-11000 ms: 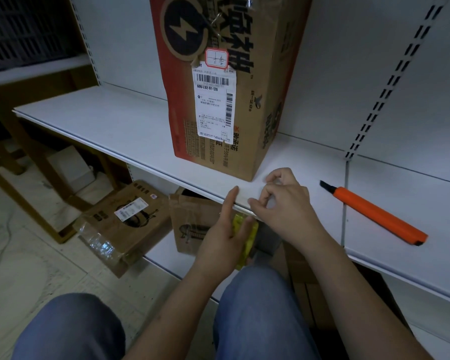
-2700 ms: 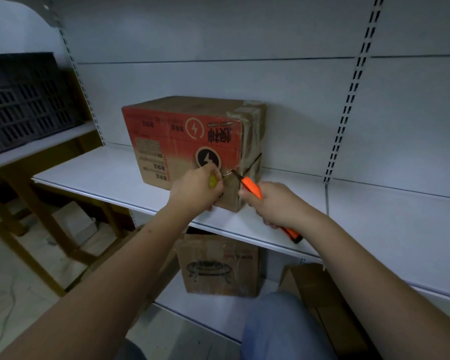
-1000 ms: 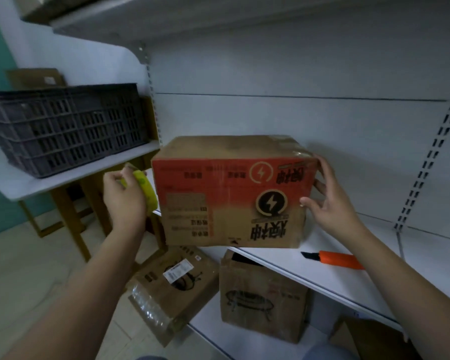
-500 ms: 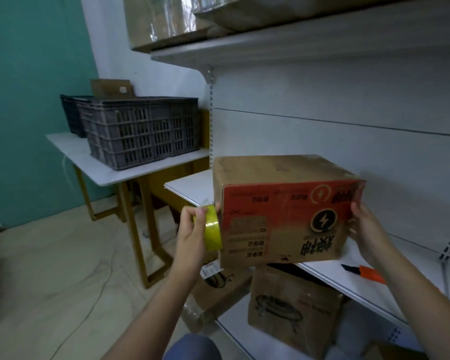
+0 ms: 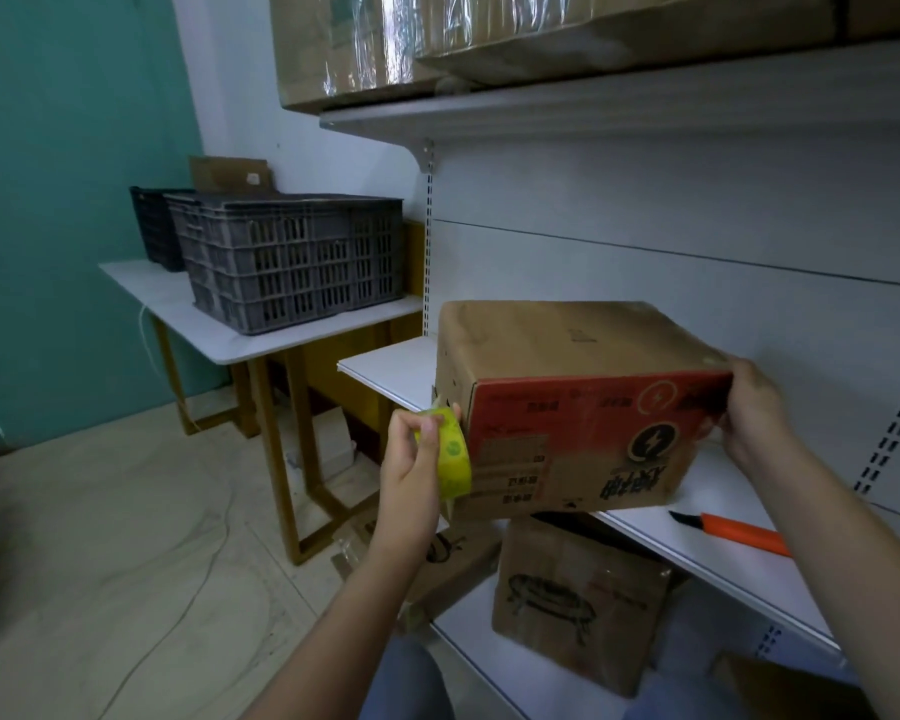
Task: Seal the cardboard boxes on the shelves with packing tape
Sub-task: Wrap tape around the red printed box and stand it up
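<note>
A red and brown cardboard box [image 5: 567, 407] with a lightning logo stands on the white middle shelf [image 5: 385, 368], its near corner overhanging the shelf's front edge. My left hand [image 5: 411, 459] grips a yellow-green roll of packing tape [image 5: 453, 454] held against the box's left end. My right hand [image 5: 754, 413] holds the box's right end, fingers wrapped round its top corner. An orange utility knife [image 5: 733, 532] lies on the shelf to the right of the box.
Two brown boxes [image 5: 572, 605] sit on the lower shelf under the red one. Wrapped cartons [image 5: 385, 39] fill the top shelf. A grey plastic crate [image 5: 287, 257] stands on a white side table [image 5: 261, 335] to the left. Bare floor lies at the lower left.
The knife was laid down on the shelf. The box has been turned so its left end faces me, and my left hand brought the tape roll up against that end.
</note>
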